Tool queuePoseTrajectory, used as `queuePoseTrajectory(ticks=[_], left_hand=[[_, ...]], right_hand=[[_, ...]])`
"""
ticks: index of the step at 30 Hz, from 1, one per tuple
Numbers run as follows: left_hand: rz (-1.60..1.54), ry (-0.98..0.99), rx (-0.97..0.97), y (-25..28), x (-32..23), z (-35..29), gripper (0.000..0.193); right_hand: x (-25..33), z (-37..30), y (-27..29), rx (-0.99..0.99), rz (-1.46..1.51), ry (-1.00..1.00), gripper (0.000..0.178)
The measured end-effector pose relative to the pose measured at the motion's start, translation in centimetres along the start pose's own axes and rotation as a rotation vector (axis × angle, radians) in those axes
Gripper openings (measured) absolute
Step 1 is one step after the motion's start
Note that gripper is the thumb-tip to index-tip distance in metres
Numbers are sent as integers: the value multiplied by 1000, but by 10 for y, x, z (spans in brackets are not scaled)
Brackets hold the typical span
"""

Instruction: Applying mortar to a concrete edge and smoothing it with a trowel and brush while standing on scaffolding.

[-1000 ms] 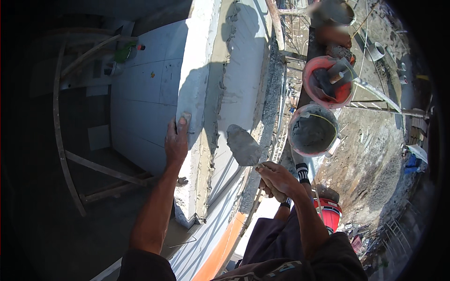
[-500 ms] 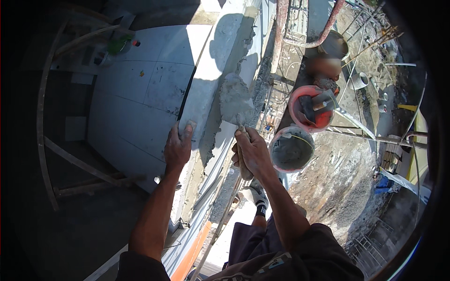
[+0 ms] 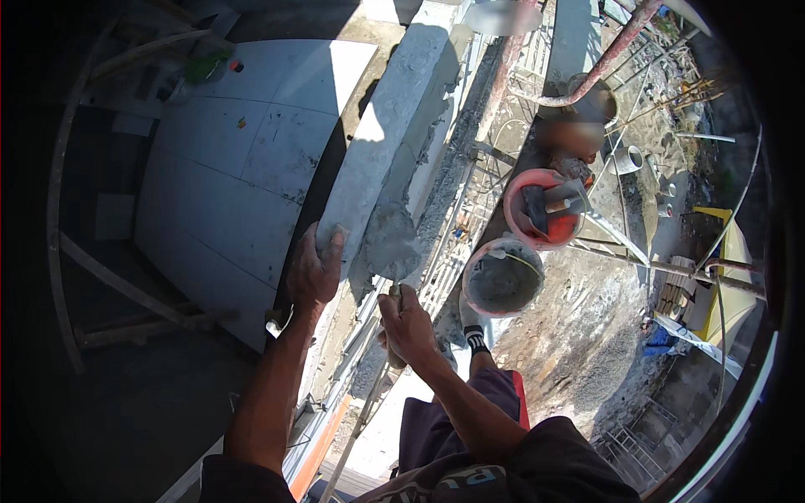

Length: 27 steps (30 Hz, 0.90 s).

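My right hand [image 3: 407,327] is closed round the handle of a mortar-smeared trowel [image 3: 392,243]. Its broad blade lies over the wet grey mortar [image 3: 411,159] that runs along the wall's edge, and covers part of it. To the left, my left hand [image 3: 317,268] grips the near end of a long pale, plank-like strip [image 3: 381,126], thumb on top. The fingers' undersides are hidden. This strip runs away from me beside the mortar; I cannot tell whether it is loose or part of the wall.
A bucket of grey mortar [image 3: 503,281] stands to the right, with a red bucket [image 3: 545,210] holding tools behind it. Scaffold pipes [image 3: 587,80] cross the far right. Left of the wall lies a large pale tiled surface [image 3: 226,168] beside wooden poles [image 3: 126,285].
The trowel and my right hand have come nearer to me and leftward along the mortar. My left hand keeps its grip. The whole view has shifted slightly.
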<state>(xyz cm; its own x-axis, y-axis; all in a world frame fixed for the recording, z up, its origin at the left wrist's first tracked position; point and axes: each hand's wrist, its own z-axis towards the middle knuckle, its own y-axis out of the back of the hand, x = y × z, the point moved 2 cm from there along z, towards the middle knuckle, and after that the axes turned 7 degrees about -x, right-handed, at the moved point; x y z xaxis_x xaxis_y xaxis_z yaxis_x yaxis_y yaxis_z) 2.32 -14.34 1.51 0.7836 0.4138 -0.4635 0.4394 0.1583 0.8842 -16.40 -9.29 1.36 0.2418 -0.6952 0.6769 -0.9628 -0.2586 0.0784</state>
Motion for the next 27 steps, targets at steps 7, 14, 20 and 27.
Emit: queuePoseTrajectory(ticks=[7, 14, 20, 27], left_hand=[[-41, 15, 41, 3, 9, 4, 70], [-57, -40, 93, -7, 22, 6, 67], [14, -103, 46, -7, 56, 10, 66], [-275, 160, 77, -7, 43, 4, 76]], right_hand=[[-75, -68, 33, 142, 173, -100, 39], [-217, -8, 151, -493, -376, -253, 54], [-286, 109, 193, -265, -624, -653, 48], [-351, 194, 218, -538, -636, -728, 40]])
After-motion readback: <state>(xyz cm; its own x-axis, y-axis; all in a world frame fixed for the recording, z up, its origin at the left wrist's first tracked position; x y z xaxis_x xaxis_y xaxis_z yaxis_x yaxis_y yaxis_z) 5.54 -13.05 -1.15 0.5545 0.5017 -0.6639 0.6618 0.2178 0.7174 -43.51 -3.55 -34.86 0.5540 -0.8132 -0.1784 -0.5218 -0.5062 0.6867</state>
